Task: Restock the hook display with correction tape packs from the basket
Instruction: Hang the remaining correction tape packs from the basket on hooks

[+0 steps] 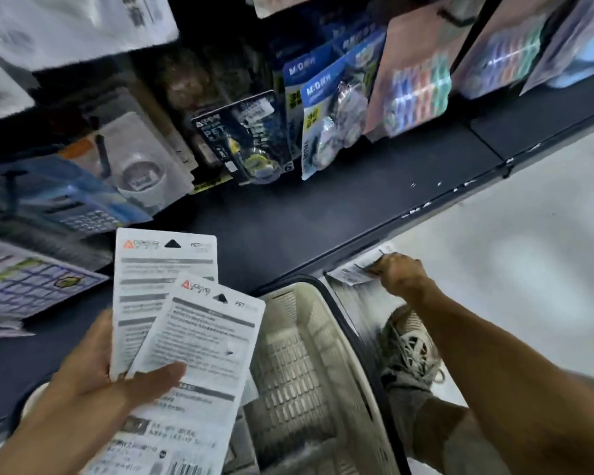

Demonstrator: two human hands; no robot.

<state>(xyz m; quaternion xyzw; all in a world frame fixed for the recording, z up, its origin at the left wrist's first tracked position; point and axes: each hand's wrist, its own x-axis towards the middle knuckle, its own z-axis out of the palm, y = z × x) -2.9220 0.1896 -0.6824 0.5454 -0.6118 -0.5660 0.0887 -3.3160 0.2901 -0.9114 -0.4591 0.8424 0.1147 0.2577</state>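
Setting: dark shop shelf (323, 214) under a hook display (254, 138) of hanging blister packs; pale floor (528, 252) toward 3 o'clock.
Basket: cream plastic basket (299, 354) on the floor at 6 o'clock, its far corner against the shelf edge.
Left hand: left hand (93, 371) at 7 o'clock, thumb pressed over two fanned packs (186, 337), backs up, fingers beneath them.
Pack axis: long sides run from 6 toward 12 o'clock; hang-holes at the far ends, pointing at the display.
Right hand: right hand (398, 272) at 3 o'clock, arm stretched low, fingers pinching a third pack (350, 274) at the basket's far corner, by the shelf edge.
Third pack: lies roughly flat, long axis from 9 to 3 o'clock, partly hidden by the fingers; blurred, so its face cannot be read.
Key relation: matching dark-blue pack (251, 138) hangs at 12 o'clock, well apart from both hands and above them.
Nearer hand: judged the left, already raised over the shelf with holes leading.
Next move, judged: lift the third pack toward 11 o'clock and turn its hole end to 12.
Risk, judged: fanned packs may slip under the thumb.
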